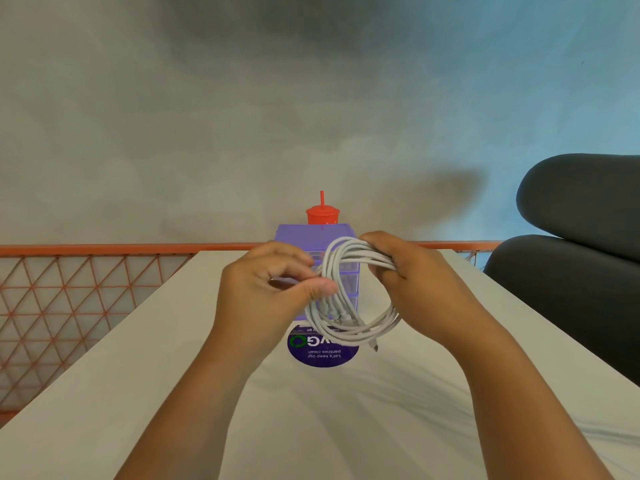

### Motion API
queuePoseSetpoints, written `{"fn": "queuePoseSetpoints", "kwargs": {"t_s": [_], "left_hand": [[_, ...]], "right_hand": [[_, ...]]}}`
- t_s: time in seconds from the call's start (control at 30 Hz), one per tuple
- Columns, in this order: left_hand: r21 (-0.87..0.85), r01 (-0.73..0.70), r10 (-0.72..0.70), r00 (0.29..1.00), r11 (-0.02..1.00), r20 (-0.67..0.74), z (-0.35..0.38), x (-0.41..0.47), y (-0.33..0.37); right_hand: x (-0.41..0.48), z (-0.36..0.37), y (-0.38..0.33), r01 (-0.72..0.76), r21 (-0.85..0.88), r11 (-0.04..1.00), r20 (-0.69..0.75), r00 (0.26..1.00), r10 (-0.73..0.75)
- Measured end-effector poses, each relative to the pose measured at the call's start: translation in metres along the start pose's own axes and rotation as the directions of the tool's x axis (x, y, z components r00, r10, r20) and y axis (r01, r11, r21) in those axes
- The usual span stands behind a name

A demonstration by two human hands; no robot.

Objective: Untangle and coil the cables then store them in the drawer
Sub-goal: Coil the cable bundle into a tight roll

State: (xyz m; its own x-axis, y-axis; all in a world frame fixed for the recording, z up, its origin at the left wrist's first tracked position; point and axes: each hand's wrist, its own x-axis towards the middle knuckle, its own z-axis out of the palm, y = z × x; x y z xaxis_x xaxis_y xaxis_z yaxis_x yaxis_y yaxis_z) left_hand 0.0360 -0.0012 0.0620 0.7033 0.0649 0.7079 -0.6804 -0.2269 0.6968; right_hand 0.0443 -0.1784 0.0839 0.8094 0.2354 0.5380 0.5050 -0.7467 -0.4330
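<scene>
Evidently the fingers (pixel 322 288) of the left hand (pixel 270 289) were pinched on one side of the white cable (pixel 356 256), and those of the right hand (pixel 415 271) were curled round the gathered loops, presumably so that the coil could not spring apart. The coil was held clear of the bench (pixel 381 410), just in front of the purple drawer unit (pixel 311 233), which was judged to suit stowing it next. No drawer was seen pulled out. A round sticker (pixel 322 356) lay below the coil, and a red cup (pixel 322 214) stood behind the unit.
</scene>
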Motion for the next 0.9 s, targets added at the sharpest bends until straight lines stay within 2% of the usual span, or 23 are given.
{"fn": "queuePoseSetpoints", "kwargs": {"t_s": [0.07,0.17,0.23,0.3,0.4,0.57,0.77,0.83,0.9], "left_hand": [[-0.082,0.090,-0.094,0.995,0.993,-0.035,0.004,0.001,-0.001],[-0.102,0.207,-0.187,0.966,0.973,0.177,0.007,0.000,-0.005],[-0.129,0.254,-0.199,0.921,0.958,0.335,0.007,-0.003,-0.006],[-0.119,0.258,-0.189,0.892,0.959,0.411,0.006,-0.005,-0.002],[-0.006,0.175,-0.162,0.923,0.985,0.349,0.006,-0.004,0.005],[0.240,0.069,-0.104,0.985,0.968,0.135,0.013,-0.006,0.004],[0.503,0.014,-0.030,0.999,0.864,0.024,0.009,-0.007,0.011],[0.549,0.012,-0.002,1.000,0.836,-0.019,0.007,-0.006,0.015],[0.539,0.028,-0.034,0.999,0.842,0.002,0.005,-0.003,0.013]], "right_hand": [[0.001,-0.001,0.002,-0.007,0.066,0.998,-0.016,1.000,0.008],[0.000,-0.002,0.000,0.021,0.226,0.974,-0.013,1.000,-0.018],[-0.001,-0.002,-0.006,0.056,0.336,0.940,0.005,0.998,-0.062],[-0.002,-0.004,-0.011,0.058,0.405,0.912,0.042,0.996,-0.082],[-0.003,-0.007,-0.012,0.032,0.439,0.898,0.083,0.994,-0.075],[-0.002,-0.008,-0.011,0.033,0.362,0.932,0.090,0.993,-0.070],[-0.001,-0.003,-0.007,0.005,0.325,0.946,0.104,0.994,-0.041],[0.000,-0.001,-0.006,0.002,0.291,0.957,0.095,0.995,-0.031],[0.000,0.001,-0.005,0.010,0.250,0.968,0.078,0.997,-0.030]]}}
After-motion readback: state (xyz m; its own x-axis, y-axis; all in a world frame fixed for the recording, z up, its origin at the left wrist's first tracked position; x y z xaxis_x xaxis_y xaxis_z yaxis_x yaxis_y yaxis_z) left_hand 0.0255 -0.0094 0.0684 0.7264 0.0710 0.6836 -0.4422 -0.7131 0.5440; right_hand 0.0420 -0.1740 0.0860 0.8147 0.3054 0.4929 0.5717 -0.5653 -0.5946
